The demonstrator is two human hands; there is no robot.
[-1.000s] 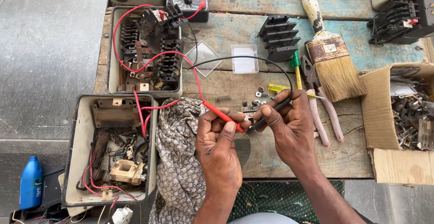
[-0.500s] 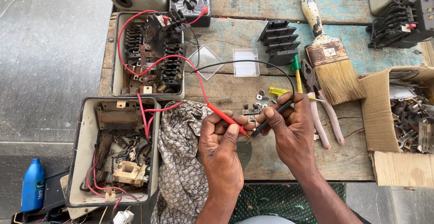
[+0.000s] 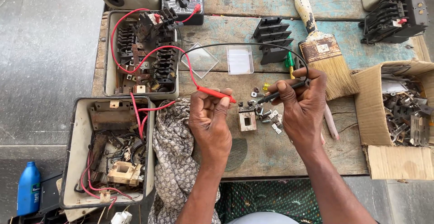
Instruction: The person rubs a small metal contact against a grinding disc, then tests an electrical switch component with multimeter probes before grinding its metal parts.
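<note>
— Grips? 
— Left hand [image 3: 210, 117] pinches the red probe [image 3: 216, 94], right hand [image 3: 300, 104] the black probe [image 3: 280, 93]; tips near the small contact block [image 3: 247, 117], mid-frame on the table [image 3: 289, 154].
— Advice? 
— Press both tips firmly on bare metal.

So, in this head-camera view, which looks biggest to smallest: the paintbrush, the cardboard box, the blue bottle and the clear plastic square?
1. Cardboard box, though the frame edge cuts it off.
2. Paintbrush.
3. Blue bottle; it stands lower than the table, farther from the camera, so it may look smaller than it is.
4. Clear plastic square.
</note>
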